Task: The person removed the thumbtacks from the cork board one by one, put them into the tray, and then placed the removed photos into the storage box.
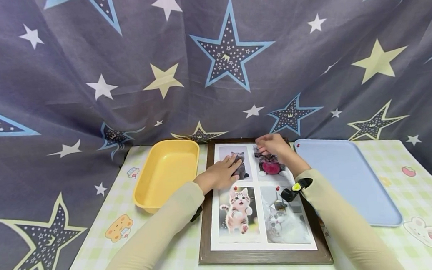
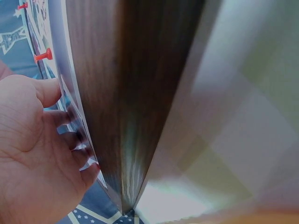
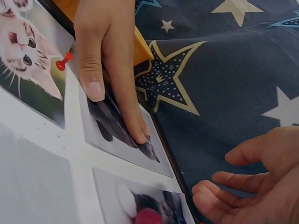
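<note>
We see a frame [image 1: 266,258] lying on the cloth [image 1: 180,248], between a yellow tub [image 1: 162,172] on the left and a blue tray [image 1: 348,180]. The left hand [image 1: 221,173] rests, fingers out straight, on the far left photo [image 1: 225,152]. The right hand [image 1: 275,144], fingers loosely bent, is over the far right photo [image 1: 271,168]. We can't tell if it touches.

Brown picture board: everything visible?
The brown picture board is rectangular, with a wood-look rim around a white face bearing four cat photos, two by two. It lies on the checked cloth between the yellow bin and blue tray. Red pins stand at both near photos' tops. The left hand rests on the far left photo; the right hand is over the far right one, contact unclear.
</note>
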{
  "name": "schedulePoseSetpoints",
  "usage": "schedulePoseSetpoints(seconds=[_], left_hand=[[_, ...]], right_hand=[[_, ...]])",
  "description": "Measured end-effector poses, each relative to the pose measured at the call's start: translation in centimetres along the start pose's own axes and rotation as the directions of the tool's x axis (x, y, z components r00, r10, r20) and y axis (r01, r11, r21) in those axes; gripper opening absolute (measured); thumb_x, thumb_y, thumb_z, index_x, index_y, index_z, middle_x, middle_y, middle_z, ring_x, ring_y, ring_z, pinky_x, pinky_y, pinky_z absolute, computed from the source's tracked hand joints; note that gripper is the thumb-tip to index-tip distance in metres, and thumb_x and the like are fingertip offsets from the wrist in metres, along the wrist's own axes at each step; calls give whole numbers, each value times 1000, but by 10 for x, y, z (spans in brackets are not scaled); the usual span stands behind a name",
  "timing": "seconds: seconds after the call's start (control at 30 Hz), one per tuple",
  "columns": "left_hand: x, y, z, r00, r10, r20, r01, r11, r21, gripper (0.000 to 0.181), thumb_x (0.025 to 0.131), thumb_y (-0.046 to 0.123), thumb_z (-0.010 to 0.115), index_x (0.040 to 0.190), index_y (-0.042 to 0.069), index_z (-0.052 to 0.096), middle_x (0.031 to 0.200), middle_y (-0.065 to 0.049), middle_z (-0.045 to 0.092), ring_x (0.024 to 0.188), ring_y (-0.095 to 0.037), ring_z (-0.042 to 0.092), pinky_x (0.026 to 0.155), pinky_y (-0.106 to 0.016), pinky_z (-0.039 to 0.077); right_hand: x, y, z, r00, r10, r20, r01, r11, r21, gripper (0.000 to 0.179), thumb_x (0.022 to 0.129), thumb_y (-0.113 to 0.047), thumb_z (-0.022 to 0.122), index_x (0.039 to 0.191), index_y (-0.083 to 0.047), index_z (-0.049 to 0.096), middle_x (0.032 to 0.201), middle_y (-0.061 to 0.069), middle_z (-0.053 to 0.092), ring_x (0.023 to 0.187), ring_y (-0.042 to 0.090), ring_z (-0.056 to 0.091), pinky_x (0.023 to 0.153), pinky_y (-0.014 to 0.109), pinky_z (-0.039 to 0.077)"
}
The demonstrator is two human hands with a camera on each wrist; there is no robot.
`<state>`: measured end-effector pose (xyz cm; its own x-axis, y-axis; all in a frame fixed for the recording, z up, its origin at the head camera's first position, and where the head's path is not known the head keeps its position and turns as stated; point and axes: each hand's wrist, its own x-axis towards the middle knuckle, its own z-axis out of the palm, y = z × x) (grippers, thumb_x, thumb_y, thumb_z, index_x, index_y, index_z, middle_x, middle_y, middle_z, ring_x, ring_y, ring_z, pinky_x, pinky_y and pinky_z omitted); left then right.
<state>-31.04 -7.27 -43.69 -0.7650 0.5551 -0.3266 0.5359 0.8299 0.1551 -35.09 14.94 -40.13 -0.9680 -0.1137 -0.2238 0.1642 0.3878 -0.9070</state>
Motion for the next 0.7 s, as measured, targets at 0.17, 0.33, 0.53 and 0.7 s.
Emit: schedulePoseSetpoints(seconds=[0.17,0.33,0.53,0.7], left_hand=[[0,0,1,1000,-1,-6,1,1000,0,63,111,42,31,166,19,8,173,-9,-2,161,-28,1,131,-43,12],[0,0,1,1000,-4,-7,4,1000,6,63,111,42,31,166,19,8,173,-9,-2,161,-28,1,131,-43,11],[-1,1,1,1000,-6,-10,6,1000,-2,63,112,41,31,166,19,9,173,-9,-1,161,-28,2,131,-43,11],[-1,1,0,1000,3,-16,-3,1000,5,63,112,41,32,166,18,9,173,-10,0,161,-29,3,131,-44,12]], right_hand=[[2,2,9,999,19,28,-20,1000,19,42,105,-12,51,139,13,54,115,21,66,87,17,66,99,40,57],[7,5,16,998,41,41,-42,999,28,42,103,-12,54,136,14,55,106,19,70,85,18,69,96,39,59],[11,8,21,996,59,68,-62,997,47,42,100,-8,56,134,16,56,89,7,70,77,12,67,88,33,61],[16,6,26,992,103,66,-107,992,59,40,99,-9,59,131,16,58,75,0,67,68,7,65,80,27,61]])
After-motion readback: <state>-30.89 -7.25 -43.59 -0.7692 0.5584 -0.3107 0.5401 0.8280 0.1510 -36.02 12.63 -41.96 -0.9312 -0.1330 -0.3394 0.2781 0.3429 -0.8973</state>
